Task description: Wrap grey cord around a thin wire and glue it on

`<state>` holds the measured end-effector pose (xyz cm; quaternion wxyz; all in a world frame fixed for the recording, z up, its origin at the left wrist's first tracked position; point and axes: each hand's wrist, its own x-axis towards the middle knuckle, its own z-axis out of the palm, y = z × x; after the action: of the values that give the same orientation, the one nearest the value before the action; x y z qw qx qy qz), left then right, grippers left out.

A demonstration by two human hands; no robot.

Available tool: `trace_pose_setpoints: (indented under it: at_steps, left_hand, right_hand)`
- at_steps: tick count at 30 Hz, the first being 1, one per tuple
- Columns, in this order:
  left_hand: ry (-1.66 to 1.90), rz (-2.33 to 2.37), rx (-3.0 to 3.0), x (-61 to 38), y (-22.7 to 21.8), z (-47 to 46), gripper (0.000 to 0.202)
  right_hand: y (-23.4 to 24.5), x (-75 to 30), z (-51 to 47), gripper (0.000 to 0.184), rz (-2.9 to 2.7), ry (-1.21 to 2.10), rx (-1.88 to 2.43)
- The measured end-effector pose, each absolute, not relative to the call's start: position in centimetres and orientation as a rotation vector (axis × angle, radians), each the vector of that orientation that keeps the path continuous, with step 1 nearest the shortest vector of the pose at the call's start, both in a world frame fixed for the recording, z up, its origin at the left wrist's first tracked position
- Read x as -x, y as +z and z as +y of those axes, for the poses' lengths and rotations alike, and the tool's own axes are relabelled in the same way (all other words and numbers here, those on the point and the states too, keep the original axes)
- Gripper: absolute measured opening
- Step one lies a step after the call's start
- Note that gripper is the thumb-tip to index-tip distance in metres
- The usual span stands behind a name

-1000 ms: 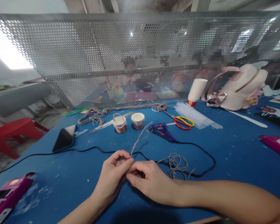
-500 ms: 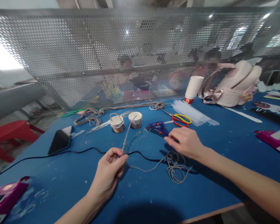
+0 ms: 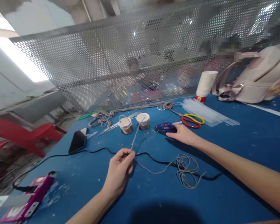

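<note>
Between thumb and fingers, my left hand (image 3: 122, 165) pinches a thin straight stem (image 3: 134, 137) that looks wrapped in grey cord and slants up toward the cups. From this hand a loose grey cord (image 3: 187, 171) trails to a tangled coil on the right. My right hand (image 3: 183, 134) is closed around the rear of a blue hot glue gun (image 3: 164, 127), which lies on the table with its nozzle to the left; the handle is mostly hidden. Ahead stand two small cut-down cups with white tops, a handled one (image 3: 126, 125) and one without a handle (image 3: 143, 121).
Scissors (image 3: 192, 120), clear glue sticks (image 3: 207, 112), stacked paper cups (image 3: 206, 85) and a pink backpack (image 3: 254, 77) occupy the right. A phone (image 3: 78, 140) and purple power strip (image 3: 31, 197) sit left. A black cable (image 3: 88, 151) crosses the blue table; a perforated metal screen (image 3: 112, 62) stands behind.
My right hand has moved from above the glue gun's handle onto its rear and closed there. My left hand still pinches the stem. The view has shifted and tilted.
</note>
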<state>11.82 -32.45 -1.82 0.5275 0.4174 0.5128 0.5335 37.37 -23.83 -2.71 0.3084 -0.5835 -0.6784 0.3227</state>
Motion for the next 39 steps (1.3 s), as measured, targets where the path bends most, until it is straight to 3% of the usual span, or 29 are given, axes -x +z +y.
trace_pose_setpoints:
  at_steps: [7,10,16,23,31,39]
  left_hand:
    - [1.246,1.233,-1.222,-11.5,-2.3,-32.3,0.024]
    - [1.224,1.326,-1.441,-11.8,-2.1,-32.7,0.021]
    - [1.208,1.317,-2.021,-12.5,-1.9,-33.5,0.012]
    - [1.180,1.201,-2.311,-12.6,-2.3,-33.5,0.012]
    - [1.080,1.378,-1.737,-12.7,-2.0,-33.8,0.019]
    - [1.093,1.124,-0.913,-13.2,-1.2,-33.4,0.022]
  right_hand:
    - [-2.8,-36.5,-24.9,0.013,-1.576,0.958,1.449]
    - [-1.7,-35.4,-26.6,0.010,-1.240,1.189,1.262]
    - [-0.4,-33.1,-29.4,0.027,-0.780,1.623,0.872]
    - [-0.3,-32.8,-30.4,0.022,-0.683,1.657,0.880]
    - [-0.2,-33.1,-30.6,0.019,-0.819,1.561,0.821]
    - [-0.7,-33.5,-30.4,0.014,-1.028,1.503,0.776]
